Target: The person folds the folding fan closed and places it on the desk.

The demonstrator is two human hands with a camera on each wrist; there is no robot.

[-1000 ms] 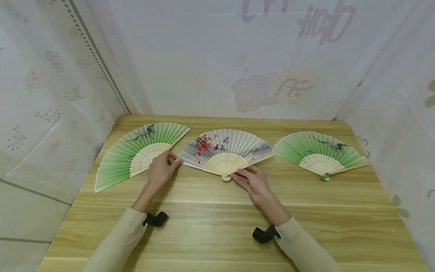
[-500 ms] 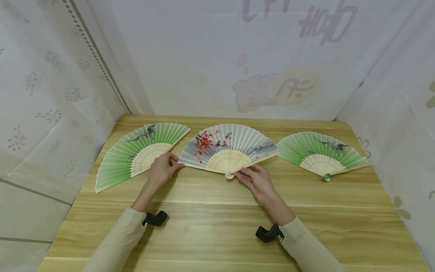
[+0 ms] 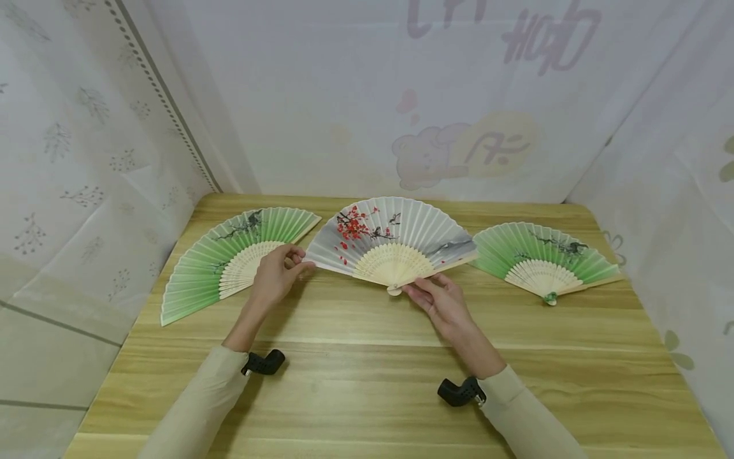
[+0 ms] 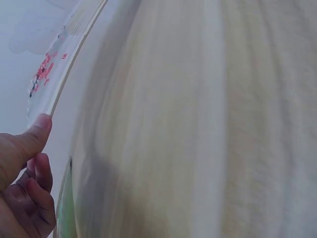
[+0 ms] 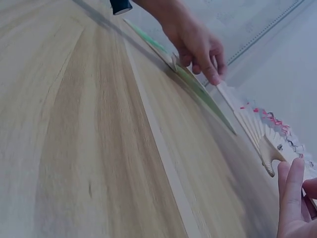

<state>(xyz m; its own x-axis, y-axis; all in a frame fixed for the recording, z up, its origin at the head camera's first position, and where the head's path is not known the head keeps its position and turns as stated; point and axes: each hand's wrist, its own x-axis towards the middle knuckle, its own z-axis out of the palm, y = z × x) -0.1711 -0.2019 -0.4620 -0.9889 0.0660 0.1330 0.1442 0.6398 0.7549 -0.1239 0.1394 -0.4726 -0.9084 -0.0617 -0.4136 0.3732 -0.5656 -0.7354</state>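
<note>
Between my two hands is a spread folding fan (image 3: 421, 223), grey and white with red blossoms and birds on a branch. My left hand (image 3: 276, 277) pinches its left end between thumb and fingers. Close to the pivot, my right hand (image 3: 447, 309) grips the lower edge of its right side. In the right wrist view the blossom fan (image 5: 252, 126) is held above the table. A spread green fan (image 3: 197, 274) lies on the left, partly hidden by my left hand. Another green fan (image 3: 499, 248) lies on the right, its left tip overlapped in view by the blossom fan.
All this is over a wooden table (image 3: 355, 395). White patterned curtains (image 3: 315, 95) enclose its back and sides. A black wrist device (image 3: 264, 363) sits on the left wrist, and a similar black device (image 3: 459, 392) on the right.
Both hands have moved the blossom fan up in the head view and slightly right. It now overlaps the right green fan's tip more. Neither green fan has moved.
</note>
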